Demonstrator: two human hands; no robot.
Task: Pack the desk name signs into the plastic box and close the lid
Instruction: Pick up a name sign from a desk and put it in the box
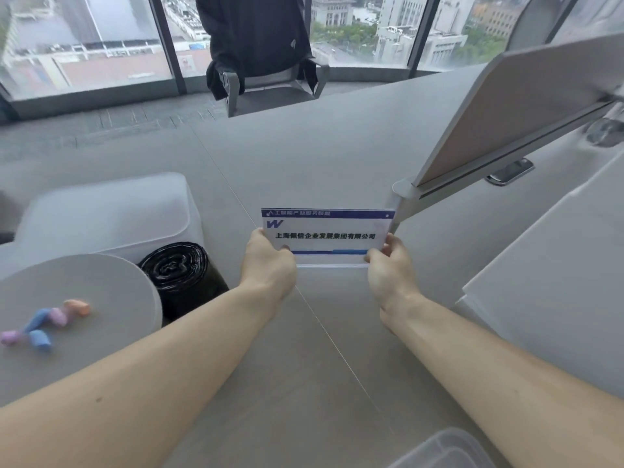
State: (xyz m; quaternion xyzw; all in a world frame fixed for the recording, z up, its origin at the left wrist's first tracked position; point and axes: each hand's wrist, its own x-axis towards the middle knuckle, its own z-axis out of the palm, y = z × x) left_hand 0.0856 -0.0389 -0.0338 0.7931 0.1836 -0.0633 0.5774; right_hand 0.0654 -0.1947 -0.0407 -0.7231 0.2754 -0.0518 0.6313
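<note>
A desk name sign [326, 233], a clear acrylic holder with a white card, blue bands and black characters, stands upright over the middle of the grey desk [304, 366]. My left hand [268, 261] grips its lower left corner and my right hand [391, 268] grips its lower right corner. A translucent plastic box [111, 214] with its lid on sits at the left. The corner of another clear plastic piece [445, 449], perhaps a box or lid, shows at the bottom edge.
A black roll of bags [175, 268] stands beside the box. A round grey surface [77, 319] at the left carries several small coloured pieces [47, 324]. A desk divider panel [513, 109] rises at the right. A chair with a dark jacket [256, 38] stands by the window.
</note>
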